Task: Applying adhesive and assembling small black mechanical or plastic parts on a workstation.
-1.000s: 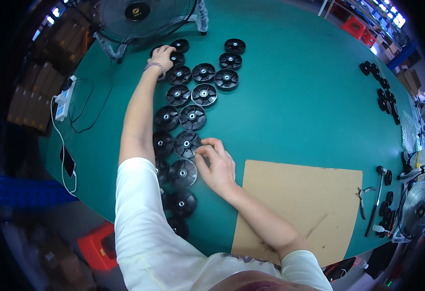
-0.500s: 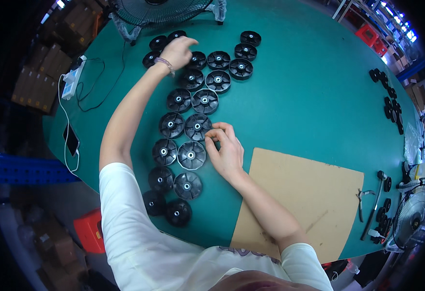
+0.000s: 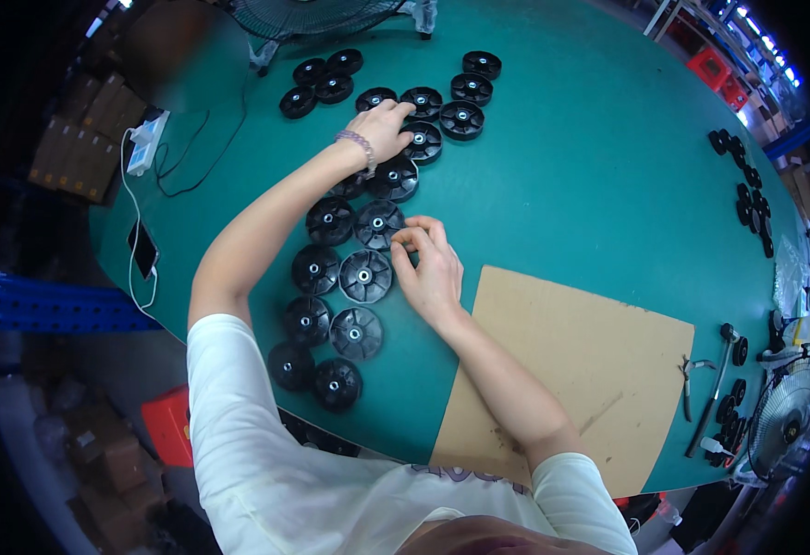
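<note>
Black spoked wheels stand in two columns down the left half of the green table, with a few more at the top. My left hand (image 3: 382, 134) reaches over the upper part of the columns, its thumb and forefinger apart, the fingertips at the edges of an upper wheel (image 3: 421, 103) and the wheel below it (image 3: 423, 141). Its palm and wrist hide part of the left column. Beside the right column, my right hand (image 3: 430, 270) has its fingers curled and thumb tip near the forefinger, close to the rim of a wheel (image 3: 379, 223). Nothing shows between those fingers.
A brown cardboard sheet (image 3: 571, 370) lies under my right forearm. Pliers (image 3: 689, 388) and a long-handled ratchet (image 3: 715, 388) lie at the right, near a small fan (image 3: 784, 416). A larger fan (image 3: 317, 17) stands at the back; a power strip (image 3: 146, 143) and phone (image 3: 142, 248) are left.
My left hand has moved right and nearer, from the upper-left wheel group to the upper end of the columns. My right hand stays beside the right column. The view has shifted slightly.
</note>
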